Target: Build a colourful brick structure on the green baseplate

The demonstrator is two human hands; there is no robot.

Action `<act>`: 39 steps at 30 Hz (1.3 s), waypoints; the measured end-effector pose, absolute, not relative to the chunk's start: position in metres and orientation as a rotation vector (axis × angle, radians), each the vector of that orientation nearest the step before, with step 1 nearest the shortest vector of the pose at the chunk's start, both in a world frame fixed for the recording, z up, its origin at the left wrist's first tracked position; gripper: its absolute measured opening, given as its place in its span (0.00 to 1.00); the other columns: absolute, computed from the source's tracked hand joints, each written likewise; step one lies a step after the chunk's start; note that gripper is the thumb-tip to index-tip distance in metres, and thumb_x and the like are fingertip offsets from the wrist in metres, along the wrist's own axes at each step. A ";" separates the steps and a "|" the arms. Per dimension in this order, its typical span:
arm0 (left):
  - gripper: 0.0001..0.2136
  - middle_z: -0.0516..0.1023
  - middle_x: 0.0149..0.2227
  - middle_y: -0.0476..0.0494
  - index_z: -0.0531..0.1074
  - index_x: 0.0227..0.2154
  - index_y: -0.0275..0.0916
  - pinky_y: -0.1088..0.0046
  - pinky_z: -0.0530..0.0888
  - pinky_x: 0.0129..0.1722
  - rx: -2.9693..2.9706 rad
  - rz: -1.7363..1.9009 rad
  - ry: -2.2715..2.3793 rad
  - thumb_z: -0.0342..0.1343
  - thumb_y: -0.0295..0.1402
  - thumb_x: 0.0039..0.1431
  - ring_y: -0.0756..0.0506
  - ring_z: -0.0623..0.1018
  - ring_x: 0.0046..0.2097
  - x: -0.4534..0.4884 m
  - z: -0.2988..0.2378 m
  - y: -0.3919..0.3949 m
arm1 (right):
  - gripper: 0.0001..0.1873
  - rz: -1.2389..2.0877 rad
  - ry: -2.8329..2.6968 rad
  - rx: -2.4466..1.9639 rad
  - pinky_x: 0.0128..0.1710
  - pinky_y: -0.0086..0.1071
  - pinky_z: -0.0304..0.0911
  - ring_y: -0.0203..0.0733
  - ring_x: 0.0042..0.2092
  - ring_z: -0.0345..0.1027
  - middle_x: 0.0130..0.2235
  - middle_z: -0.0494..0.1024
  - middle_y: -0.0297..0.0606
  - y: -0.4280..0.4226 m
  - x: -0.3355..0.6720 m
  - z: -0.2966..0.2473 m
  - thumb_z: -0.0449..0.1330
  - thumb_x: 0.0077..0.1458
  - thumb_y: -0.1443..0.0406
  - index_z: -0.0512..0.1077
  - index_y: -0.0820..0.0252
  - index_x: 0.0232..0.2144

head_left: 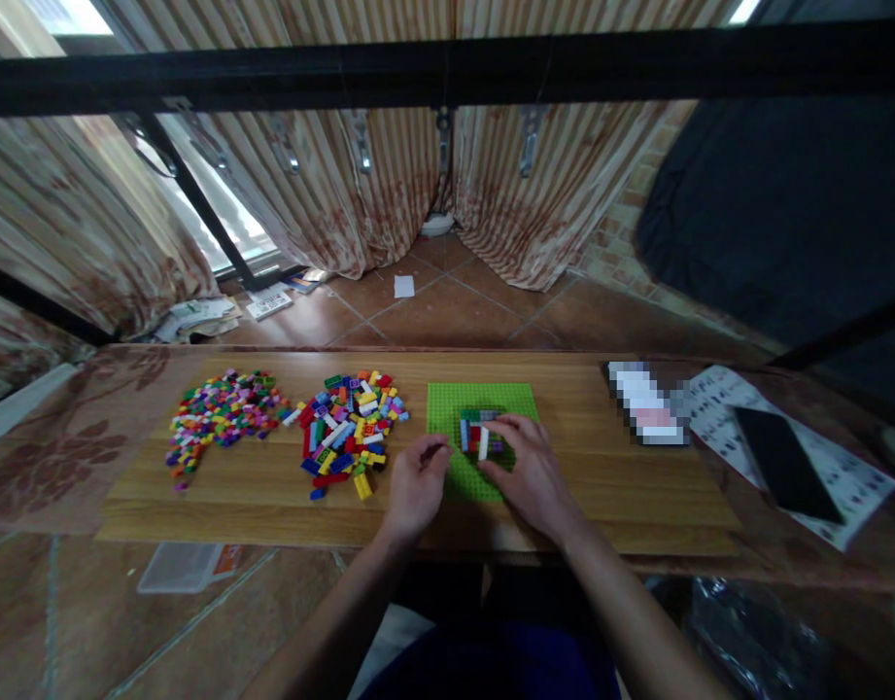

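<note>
My right hand (527, 467) pinches a white brick (483, 443) between thumb and fingers, over the green baseplate (447, 394). Under and beside it stands a small multicoloured brick structure (464, 435), with blue, red, green and purple bricks showing; my fingers cover part of it. At the plate's left edge is my left hand (420, 478), its fingers curled together near the thumb. Whether anything sits between those fingertips I cannot make out.
A pile of larger bricks (349, 433) lies left of the plate, and a pile of small bricks (224, 408) farther left. On the right are a phone with a blurred screen (647, 403), a printed sheet (716, 399) and a dark phone (786, 462).
</note>
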State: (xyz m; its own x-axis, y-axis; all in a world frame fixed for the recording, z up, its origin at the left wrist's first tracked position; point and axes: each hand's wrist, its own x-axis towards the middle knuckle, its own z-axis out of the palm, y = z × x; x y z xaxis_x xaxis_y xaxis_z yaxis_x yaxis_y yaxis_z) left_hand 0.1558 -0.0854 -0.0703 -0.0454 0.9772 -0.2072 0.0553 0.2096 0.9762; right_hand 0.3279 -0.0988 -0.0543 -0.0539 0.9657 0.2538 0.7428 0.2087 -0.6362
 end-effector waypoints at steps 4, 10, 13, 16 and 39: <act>0.10 0.79 0.32 0.45 0.76 0.38 0.36 0.74 0.73 0.34 1.300 1.027 1.441 0.55 0.32 0.54 0.48 0.77 0.33 0.151 -0.074 -0.062 | 0.23 0.406 -1.974 -1.591 0.56 0.50 0.59 0.54 0.56 0.58 0.55 0.65 0.43 -0.078 0.328 -0.057 0.64 0.46 0.66 0.72 0.53 0.48; 0.10 0.79 0.32 0.44 0.76 0.38 0.33 0.74 0.71 0.34 1.462 0.912 1.474 0.57 0.30 0.52 0.48 0.76 0.32 0.160 -0.071 -0.045 | 0.23 0.400 -2.060 -1.565 0.56 0.51 0.57 0.54 0.59 0.55 0.58 0.63 0.44 -0.067 0.325 -0.062 0.64 0.47 0.65 0.72 0.54 0.48; 0.07 0.77 0.28 0.47 0.76 0.34 0.35 0.76 0.69 0.30 1.502 0.873 1.440 0.56 0.29 0.53 0.50 0.74 0.29 0.162 -0.069 -0.043 | 0.24 0.410 -2.071 -1.563 0.57 0.50 0.57 0.54 0.59 0.54 0.59 0.62 0.45 -0.067 0.325 -0.064 0.65 0.47 0.66 0.72 0.55 0.49; 0.06 0.78 0.28 0.47 0.75 0.33 0.35 0.76 0.68 0.29 1.519 0.836 1.426 0.57 0.30 0.52 0.50 0.75 0.29 0.163 -0.067 -0.041 | 0.25 0.417 -2.071 -1.571 0.57 0.50 0.57 0.54 0.59 0.54 0.59 0.61 0.46 -0.066 0.325 -0.065 0.65 0.46 0.65 0.73 0.57 0.49; 0.17 0.81 0.36 0.42 0.74 0.45 0.35 0.75 0.70 0.34 1.576 0.606 1.686 0.62 0.33 0.50 0.47 0.79 0.36 0.174 -0.052 -0.043 | 0.30 0.518 -1.898 -1.543 0.59 0.52 0.55 0.54 0.60 0.55 0.60 0.63 0.44 -0.073 0.328 -0.078 0.67 0.45 0.63 0.70 0.53 0.53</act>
State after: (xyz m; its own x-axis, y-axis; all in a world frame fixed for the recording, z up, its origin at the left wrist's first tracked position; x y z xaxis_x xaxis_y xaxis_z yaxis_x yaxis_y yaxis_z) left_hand 0.1744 -0.0427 -0.0522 0.0255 0.9806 -0.1941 0.6324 0.1346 0.7629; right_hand 0.3279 -0.0728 -0.0778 -0.1158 0.9678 0.2237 0.7198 0.2370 -0.6525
